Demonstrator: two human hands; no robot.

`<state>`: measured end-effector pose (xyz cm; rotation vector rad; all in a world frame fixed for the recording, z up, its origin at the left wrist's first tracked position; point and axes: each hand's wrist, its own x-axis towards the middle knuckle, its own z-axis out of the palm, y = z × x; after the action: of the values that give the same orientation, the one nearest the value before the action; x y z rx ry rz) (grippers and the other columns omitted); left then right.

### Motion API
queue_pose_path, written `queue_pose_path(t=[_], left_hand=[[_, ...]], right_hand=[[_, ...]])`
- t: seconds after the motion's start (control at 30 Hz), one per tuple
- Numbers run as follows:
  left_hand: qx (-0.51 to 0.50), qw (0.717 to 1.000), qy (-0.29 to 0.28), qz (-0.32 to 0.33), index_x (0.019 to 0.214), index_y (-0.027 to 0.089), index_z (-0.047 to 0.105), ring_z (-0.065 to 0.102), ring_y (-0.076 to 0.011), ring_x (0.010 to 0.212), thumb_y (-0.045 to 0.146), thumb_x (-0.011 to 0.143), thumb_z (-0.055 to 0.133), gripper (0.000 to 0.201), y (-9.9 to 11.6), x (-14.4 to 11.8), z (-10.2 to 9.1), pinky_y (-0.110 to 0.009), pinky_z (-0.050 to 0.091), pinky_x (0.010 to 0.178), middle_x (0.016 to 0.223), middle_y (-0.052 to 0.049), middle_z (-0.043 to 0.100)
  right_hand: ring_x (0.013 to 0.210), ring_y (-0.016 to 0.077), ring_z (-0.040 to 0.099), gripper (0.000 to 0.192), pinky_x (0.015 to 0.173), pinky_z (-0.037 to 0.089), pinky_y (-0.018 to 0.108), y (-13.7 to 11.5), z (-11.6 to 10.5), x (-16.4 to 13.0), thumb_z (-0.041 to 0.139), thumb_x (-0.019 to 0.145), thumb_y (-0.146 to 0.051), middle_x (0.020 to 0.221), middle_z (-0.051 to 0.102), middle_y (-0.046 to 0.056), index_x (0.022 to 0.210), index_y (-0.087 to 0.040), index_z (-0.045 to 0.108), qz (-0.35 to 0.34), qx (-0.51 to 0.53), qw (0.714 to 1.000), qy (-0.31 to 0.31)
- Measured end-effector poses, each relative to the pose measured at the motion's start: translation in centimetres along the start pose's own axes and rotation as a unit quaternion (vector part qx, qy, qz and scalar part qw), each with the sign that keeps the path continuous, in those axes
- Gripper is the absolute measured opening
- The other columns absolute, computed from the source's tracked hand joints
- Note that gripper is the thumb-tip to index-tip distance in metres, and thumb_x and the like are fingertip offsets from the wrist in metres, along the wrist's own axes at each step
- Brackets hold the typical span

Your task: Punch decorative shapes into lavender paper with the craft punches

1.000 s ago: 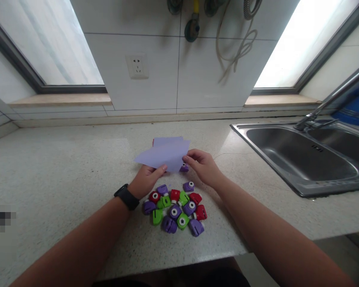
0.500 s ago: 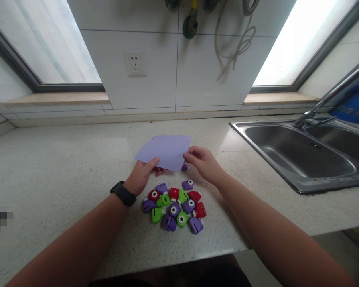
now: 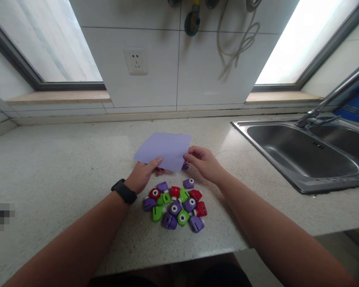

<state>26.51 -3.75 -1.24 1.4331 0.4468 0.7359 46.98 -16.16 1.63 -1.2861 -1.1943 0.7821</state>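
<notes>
A lavender sheet of paper (image 3: pixel 165 149) is held just above the speckled countertop (image 3: pixel 62 167). My left hand (image 3: pixel 143 176) pinches its near left edge, thumb on top, with a black watch on the wrist. My right hand (image 3: pixel 204 162) pinches its near right corner. Under the sheet a small purple punch (image 3: pixel 184 166) and something red peek out. Closer to me lies a pile of several small craft punches (image 3: pixel 176 206) in purple, green and red, between my two forearms.
A steel sink (image 3: pixel 302 155) with a tap (image 3: pixel 326 104) is set into the counter at the right. A tiled wall with a socket (image 3: pixel 135 61) and hanging hoses stands behind, with windows on both sides. The counter's front edge runs near my body.
The sheet was tilted up showing a second layer behind it; it now lies flatter and lower over the counter. Both hands have kept their grip.
</notes>
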Motion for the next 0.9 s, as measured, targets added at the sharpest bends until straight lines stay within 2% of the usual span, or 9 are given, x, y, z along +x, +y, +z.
queue_pose_path(t=[0.17,0.3,0.53,0.7,0.77,0.9], left_hand=[[-0.088,0.996,0.022,-0.012,0.097,0.015,0.067,0.064,-0.0174,0.064,0.041,0.085,0.076,0.029,0.3,0.1,0.1,-0.027,0.048,0.052,0.08,-0.004,0.07],[-0.101,0.994,0.027,-0.031,0.104,0.015,0.065,0.068,-0.0178,0.065,0.04,0.083,0.078,0.035,0.4,0.5,0.2,-0.027,0.05,0.052,0.086,-0.005,0.072],[-0.06,0.997,0.032,-0.045,0.107,0.012,0.067,0.07,-0.0178,0.066,0.044,0.085,0.077,0.04,0.2,0.6,0.2,-0.027,0.054,0.055,0.091,-0.008,0.075],[0.052,0.994,0.037,-0.085,0.097,0.006,0.07,0.068,-0.0179,0.061,0.044,0.086,0.075,0.04,0.2,0.9,0.3,-0.026,0.053,0.055,0.072,-0.01,0.074],[0.072,0.993,0.026,-0.093,0.096,0.006,0.07,0.069,-0.0182,0.062,0.044,0.086,0.074,0.04,0.2,0.9,0.3,-0.027,0.054,0.058,0.071,-0.012,0.074],[0.071,0.994,0.035,-0.075,0.101,0.006,0.069,0.069,-0.0183,0.062,0.045,0.087,0.074,0.041,0.4,0.6,0.5,-0.028,0.054,0.059,0.071,-0.011,0.075]], right_hand=[[0.072,0.0149,0.057,0.031,0.072,0.046,0.032,0.0,-0.3,0.0,0.073,0.086,-0.049,0.076,0.063,0.0,0.082,-0.02,0.065,-0.023,0.011,1.0,-0.003],[0.072,0.015,0.057,0.032,0.072,0.047,0.032,0.3,-0.5,0.2,0.074,0.083,-0.05,0.076,0.063,-0.001,0.082,-0.02,0.064,0.0,0.016,1.0,0.025],[0.07,0.0147,0.059,0.029,0.07,0.047,0.03,0.3,-0.4,0.4,0.076,0.079,-0.046,0.074,0.066,-0.001,0.085,-0.02,0.064,0.031,0.02,0.999,0.04],[0.062,0.0125,0.056,0.023,0.063,0.043,0.028,1.2,-0.7,0.7,0.074,0.08,-0.037,0.07,0.066,0.0,0.089,-0.016,0.069,0.095,0.007,0.993,0.064],[0.059,0.0122,0.055,0.022,0.06,0.041,0.028,1.4,-0.8,0.8,0.074,0.079,-0.034,0.068,0.066,0.0,0.091,-0.016,0.07,0.11,0.005,0.991,0.07],[0.058,0.0128,0.056,0.026,0.06,0.042,0.029,1.1,-0.9,0.8,0.074,0.077,-0.03,0.066,0.065,-0.001,0.099,-0.017,0.068,0.096,-0.018,0.991,0.09]])
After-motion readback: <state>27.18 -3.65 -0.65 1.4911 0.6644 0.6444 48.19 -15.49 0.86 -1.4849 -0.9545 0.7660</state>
